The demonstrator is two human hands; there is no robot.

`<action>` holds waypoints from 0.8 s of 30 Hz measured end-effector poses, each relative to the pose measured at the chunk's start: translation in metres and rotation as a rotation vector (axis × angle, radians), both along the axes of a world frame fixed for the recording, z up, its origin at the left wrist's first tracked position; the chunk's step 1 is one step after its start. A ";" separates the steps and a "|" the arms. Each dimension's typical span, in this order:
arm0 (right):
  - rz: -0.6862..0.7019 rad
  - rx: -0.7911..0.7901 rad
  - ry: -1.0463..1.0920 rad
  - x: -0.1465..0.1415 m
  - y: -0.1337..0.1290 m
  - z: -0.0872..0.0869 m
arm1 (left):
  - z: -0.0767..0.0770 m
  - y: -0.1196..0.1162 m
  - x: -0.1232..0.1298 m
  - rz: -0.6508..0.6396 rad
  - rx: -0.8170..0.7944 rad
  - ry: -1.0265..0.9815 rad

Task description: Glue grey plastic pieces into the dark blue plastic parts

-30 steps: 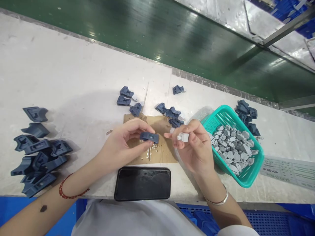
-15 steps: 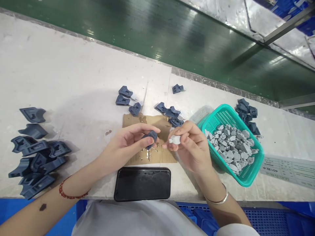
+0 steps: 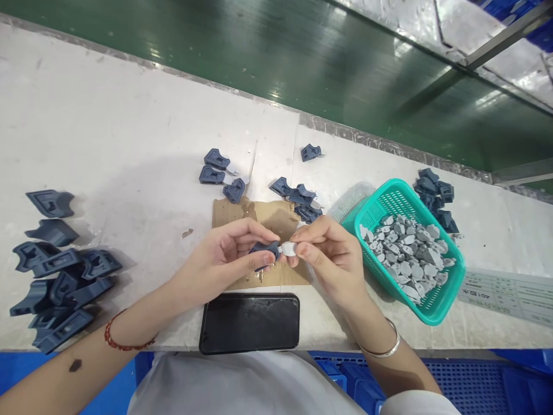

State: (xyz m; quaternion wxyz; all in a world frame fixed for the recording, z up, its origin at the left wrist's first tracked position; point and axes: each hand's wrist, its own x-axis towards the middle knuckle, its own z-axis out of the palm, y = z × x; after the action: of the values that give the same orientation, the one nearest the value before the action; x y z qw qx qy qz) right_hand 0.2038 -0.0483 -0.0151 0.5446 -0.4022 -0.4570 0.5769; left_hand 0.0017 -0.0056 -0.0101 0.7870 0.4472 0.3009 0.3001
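Dark blue-grey, notched plastic block [image 3: 268, 248] sits pinched in the left hand [image 3: 228, 253] above the flat, wet-looking brown sheet [image 3: 272, 214]; at the block's three o'clock, the right hand [image 3: 333, 260] pinches a small, pale-grey, rounded piece [image 3: 288, 249]. Apart half a second ago, the two now appear to touch, narrow tip to block end, so fitting seems under way

The left hand [image 3: 216, 259] partly hides a blue piece [image 3: 268, 248]; the frame crops a sheet [image 3: 510, 295].

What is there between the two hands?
The head view shows the dark blue part in the left hand and the white piece in the right hand.
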 end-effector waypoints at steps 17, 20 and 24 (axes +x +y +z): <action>0.053 0.049 -0.186 -0.006 0.001 0.004 | 0.010 0.003 0.000 0.037 0.103 0.187; 0.033 0.055 -0.248 -0.005 0.001 0.006 | 0.011 0.003 0.002 0.033 0.117 0.186; 0.039 0.103 -0.467 0.007 0.001 0.014 | 0.012 0.005 0.000 -0.006 0.195 0.195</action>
State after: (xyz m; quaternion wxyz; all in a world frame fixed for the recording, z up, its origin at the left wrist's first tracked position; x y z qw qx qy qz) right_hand 0.2113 -0.0469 -0.0012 0.4327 -0.4875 -0.6070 0.4545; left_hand 0.0022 -0.0007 0.0021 0.7077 0.5495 0.3442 0.2807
